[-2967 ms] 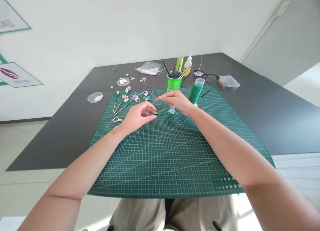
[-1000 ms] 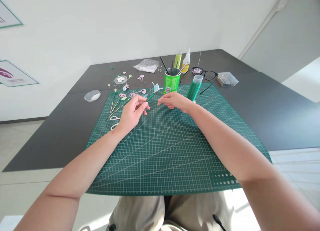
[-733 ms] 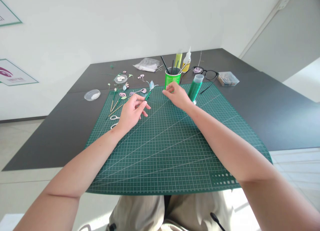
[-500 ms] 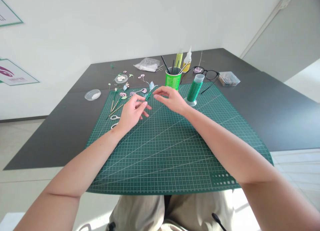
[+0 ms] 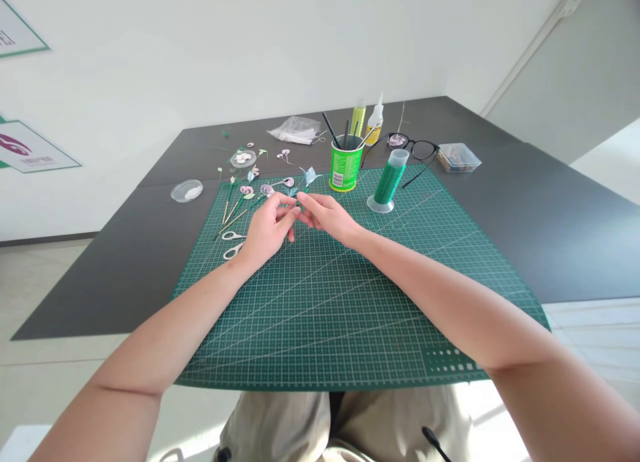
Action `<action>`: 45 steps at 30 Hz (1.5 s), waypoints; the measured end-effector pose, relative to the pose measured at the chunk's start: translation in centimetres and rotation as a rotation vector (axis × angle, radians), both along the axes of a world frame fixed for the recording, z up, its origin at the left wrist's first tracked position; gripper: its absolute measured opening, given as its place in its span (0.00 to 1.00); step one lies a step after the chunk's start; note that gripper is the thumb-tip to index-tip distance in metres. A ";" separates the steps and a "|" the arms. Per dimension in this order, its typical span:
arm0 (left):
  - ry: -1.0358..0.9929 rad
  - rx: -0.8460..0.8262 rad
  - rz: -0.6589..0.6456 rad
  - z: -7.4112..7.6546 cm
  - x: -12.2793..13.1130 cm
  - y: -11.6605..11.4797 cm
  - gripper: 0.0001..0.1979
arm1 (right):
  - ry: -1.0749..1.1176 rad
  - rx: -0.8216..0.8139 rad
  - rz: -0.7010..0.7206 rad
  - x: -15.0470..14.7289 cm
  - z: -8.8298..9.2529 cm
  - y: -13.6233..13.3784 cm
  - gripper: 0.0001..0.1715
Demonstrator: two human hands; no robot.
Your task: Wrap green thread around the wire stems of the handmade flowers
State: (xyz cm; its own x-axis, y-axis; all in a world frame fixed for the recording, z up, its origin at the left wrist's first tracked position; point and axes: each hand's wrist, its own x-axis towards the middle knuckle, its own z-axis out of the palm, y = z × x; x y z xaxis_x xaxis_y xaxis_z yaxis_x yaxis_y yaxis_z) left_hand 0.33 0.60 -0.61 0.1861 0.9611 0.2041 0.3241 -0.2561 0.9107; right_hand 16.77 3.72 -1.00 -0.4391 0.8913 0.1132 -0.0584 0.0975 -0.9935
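Blue flower [image 5: 311, 177]: held up at the fingertips of both hands, above the far part of the cutting mat [image 5: 330, 315], bloom end farthest from the body; probably very light.
Left hand [image 5: 267, 227]: pinched narrow, thumb against fingertips, on the lower part of the green stem [image 5: 307, 191].
Right hand [image 5: 330, 219]: fingers drawn together at the same stem, overlapping the left fingertips; impossible to tell whether gripping or merely touching, contact being hidden.
Green stem: likely slim, fairly stiff, prone to roll between fingertips. Take hold here, below the bloom.
Petals [image 5: 312, 174]: apparently thin and easily creased. Do not squeeze.
Purple flowers [image 5: 267, 190]: lying just beyond the left hand; closest obstruction. Avoid brushing.
Scissors [image 5: 241, 235]: resting beside the left hand, partly covered by it; only white rings in view.
Green spool [image 5: 391, 184]: standing on a clear base, right of the right hand, not touching.
Green cup [image 5: 345, 169]: standing beyond the right hand, near the far mat edge, loaded with black sticks [image 5: 331, 130].
Glue bottle [image 5: 374, 123], glasses [image 5: 424, 150]: set farther back, out of the way.
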 end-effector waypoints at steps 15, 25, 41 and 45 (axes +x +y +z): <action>-0.053 -0.046 0.034 -0.1 -0.2 0.5 0.13 | 0.025 -0.071 -0.222 0.1 0.8 0.0 0.18; -0.044 -0.057 -0.047 0.2 -0.8 1.0 0.16 | 0.052 -0.082 -0.103 1.0 0.8 0.5 0.20; -0.226 -0.367 -0.169 0.6 -0.1 0.3 0.21 | 0.070 -0.003 0.037 1.0 0.6 0.6 0.24; -0.225 -0.361 -0.143 0.8 -0.2 0.3 0.18 | 0.065 0.010 0.031 1.0 0.4 0.6 0.21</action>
